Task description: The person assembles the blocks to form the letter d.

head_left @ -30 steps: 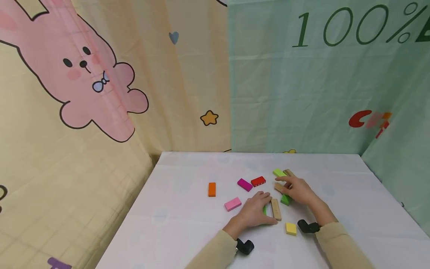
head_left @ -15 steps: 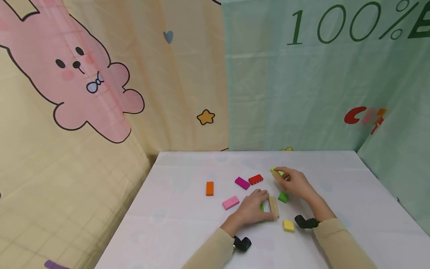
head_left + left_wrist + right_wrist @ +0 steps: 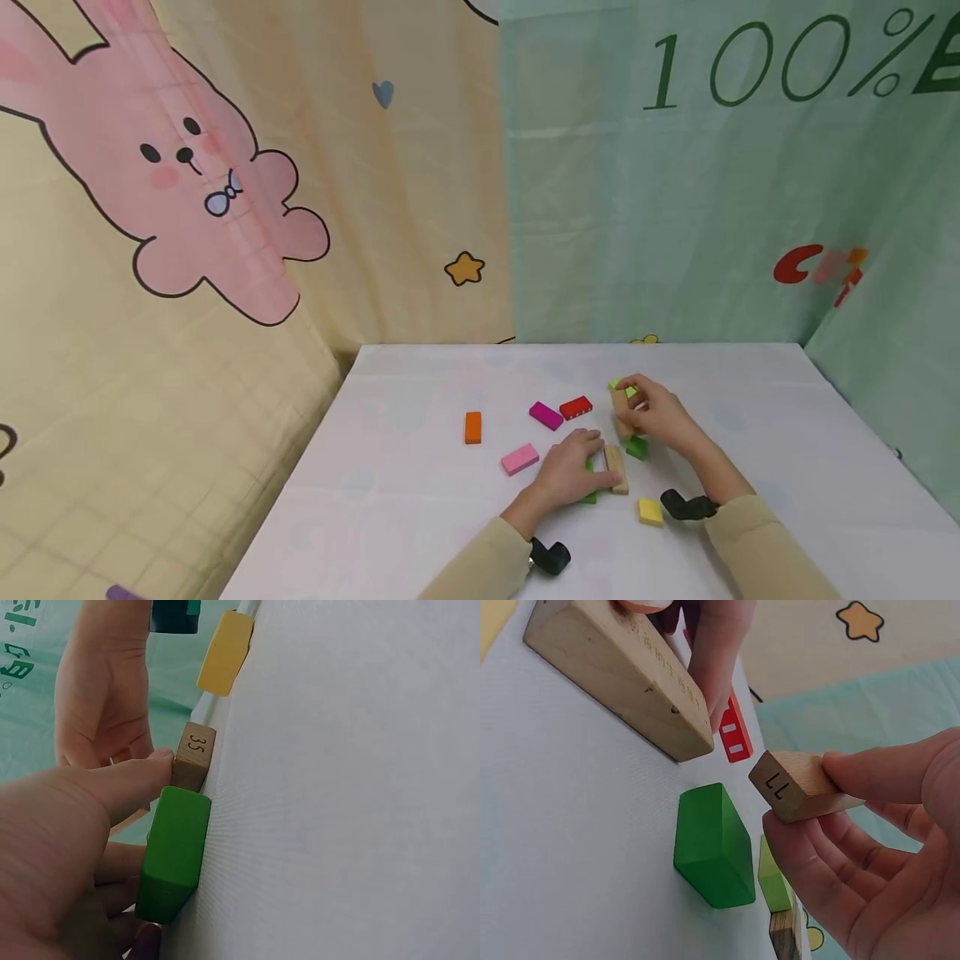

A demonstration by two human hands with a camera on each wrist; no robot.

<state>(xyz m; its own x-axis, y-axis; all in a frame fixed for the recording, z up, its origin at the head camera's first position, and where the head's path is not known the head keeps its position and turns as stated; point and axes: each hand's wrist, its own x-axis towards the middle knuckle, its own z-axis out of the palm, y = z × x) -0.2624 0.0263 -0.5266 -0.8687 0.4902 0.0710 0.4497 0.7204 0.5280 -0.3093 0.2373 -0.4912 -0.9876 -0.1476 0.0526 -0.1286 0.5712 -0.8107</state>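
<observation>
Three unpainted wooden blocks (image 3: 619,679) can be counted, and two dark green rectangular blocks (image 3: 712,844) — the rest are seen singly: one light green block (image 3: 772,879), one orange rectangular block (image 3: 472,427), one magenta rectangular block (image 3: 546,416), one red block (image 3: 576,407), one pink rectangular block (image 3: 520,459), one yellow block (image 3: 650,512).

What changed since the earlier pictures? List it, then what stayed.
The right hand moved slightly forward, turning the held wooden block. The left hand shifted its thumb the same way, over the other wooden block, baring the near end of a green block. The orange block, pink block, magenta block, red block and yellow block stayed put.
</observation>
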